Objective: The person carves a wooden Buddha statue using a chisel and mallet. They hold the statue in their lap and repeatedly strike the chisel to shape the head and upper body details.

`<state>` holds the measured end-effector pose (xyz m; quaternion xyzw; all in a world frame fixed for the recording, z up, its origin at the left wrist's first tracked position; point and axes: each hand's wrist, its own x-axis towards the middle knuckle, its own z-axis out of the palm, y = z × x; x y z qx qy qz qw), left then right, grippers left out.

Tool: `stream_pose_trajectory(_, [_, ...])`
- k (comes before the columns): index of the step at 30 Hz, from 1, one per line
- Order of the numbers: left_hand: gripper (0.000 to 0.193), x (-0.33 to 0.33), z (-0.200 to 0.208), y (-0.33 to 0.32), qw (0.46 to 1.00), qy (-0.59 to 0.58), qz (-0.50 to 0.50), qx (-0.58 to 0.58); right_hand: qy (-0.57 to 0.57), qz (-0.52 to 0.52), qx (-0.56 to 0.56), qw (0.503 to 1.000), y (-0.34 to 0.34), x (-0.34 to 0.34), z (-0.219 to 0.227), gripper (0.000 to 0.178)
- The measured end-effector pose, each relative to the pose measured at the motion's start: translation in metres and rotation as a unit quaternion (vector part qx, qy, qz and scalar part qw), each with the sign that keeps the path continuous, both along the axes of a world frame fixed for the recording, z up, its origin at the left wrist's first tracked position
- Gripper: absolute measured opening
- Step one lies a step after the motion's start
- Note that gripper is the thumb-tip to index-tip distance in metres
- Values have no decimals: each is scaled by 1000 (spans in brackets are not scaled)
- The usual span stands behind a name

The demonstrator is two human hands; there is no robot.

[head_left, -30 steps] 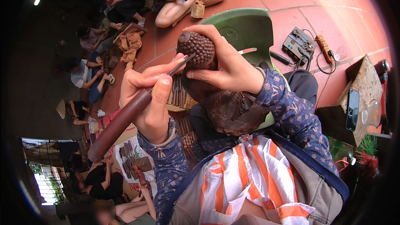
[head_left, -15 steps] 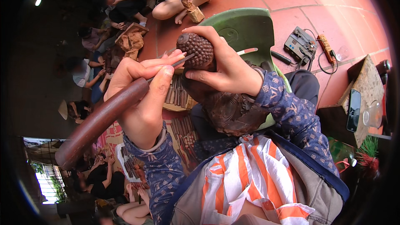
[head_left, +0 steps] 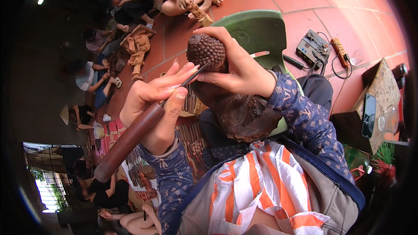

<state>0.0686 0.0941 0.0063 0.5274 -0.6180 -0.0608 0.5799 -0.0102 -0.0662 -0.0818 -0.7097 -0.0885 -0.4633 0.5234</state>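
Observation:
A dark brown wooden statue (head_left: 246, 117) lies across my lap, its head (head_left: 206, 52) covered in small round knobs. Around the back of that head is wrapped my right hand (head_left: 249, 70), with the thumb along its lower side. My left hand (head_left: 146, 98) grips a carving chisel (head_left: 130, 143) by the thin metal shank, while the thick reddish-brown handle slants down to the left. The chisel's tip meets the lower edge of the knobs, close to my right thumb. My right palm and fingers hide part of the head.
Beyond the statue stands a green plastic chair (head_left: 265, 28). To the right are a grey control box (head_left: 314, 47), an orange power strip (head_left: 340, 51) and a wooden box (head_left: 383, 91) bearing a phone (head_left: 369, 115). Many chisels (head_left: 191, 141) lie below my left arm. Co-workers sit at the far left.
My left hand and the chisel have shifted slightly right, the handle's end swinging right. The statue's head has moved slightly. A co-worker at the top has lowered a small carving.

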Motion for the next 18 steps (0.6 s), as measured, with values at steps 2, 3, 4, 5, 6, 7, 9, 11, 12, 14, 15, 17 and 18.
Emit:
stream_pose_trajectory(2, [19, 2, -10, -3, 999, -8, 18, -25, 43, 42, 14, 998, 0, -4, 3, 72])
stream_pose_trajectory(3, [19, 4, -13, -3, 1000, -10, 14, -19, 45, 53, 23, 997, 0, -5, 3, 72])
stream_pose_trajectory(4, [20, 5, -15, -4, 1000, 7, 11, -22, 47, 65, 33, 996, -1, -5, 4, 72])
stream_pose_trajectory(5, [20, 6, -16, -6, 999, 24, 8, -24, 48, 78, 43, 995, -1, -5, 4, 72])
stream_pose_trajectory(6, [20, 6, -18, -7, 999, 41, 5, -26, 44, 63, 33, 997, -1, -5, 3, 72])
stream_pose_trajectory(7, [20, 7, -19, -7, 999, 42, -3, -28, 39, 49, 22, 998, -1, -4, 1, 72])
stream_pose_trajectory(9, [21, 8, -18, -7, 998, 43, -19, -33, 35, 37, 14, 999, 0, -3, 1, 72])
stream_pose_trajectory(11, [20, 11, -17, -8, 999, 25, -19, -36, 40, 37, 20, 998, 1, -3, 0, 72])
stream_pose_trajectory(12, [20, 11, -17, -9, 999, 16, -19, -38, 38, 30, 13, 999, 0, -3, 0, 72])
stream_pose_trajectory(14, [20, 11, -19, -11, 999, 8, -9, -44, 33, 15, -1, 999, 0, -3, 0, 71])
stream_pose_trajectory(15, [20, 10, -21, -12, 999, 4, -4, -47, 16, 2, 3, 1000, 0, -1, -2, 70])
stream_pose_trajectory(17, [20, 7, -23, -11, 999, 4, 19, -50, -18, -21, 10, 1000, 2, 6, -5, 67])
stream_pose_trajectory(18, [21, 6, -23, -10, 998, 4, 32, -51, -18, -17, 12, 1000, 2, 6, -5, 67])
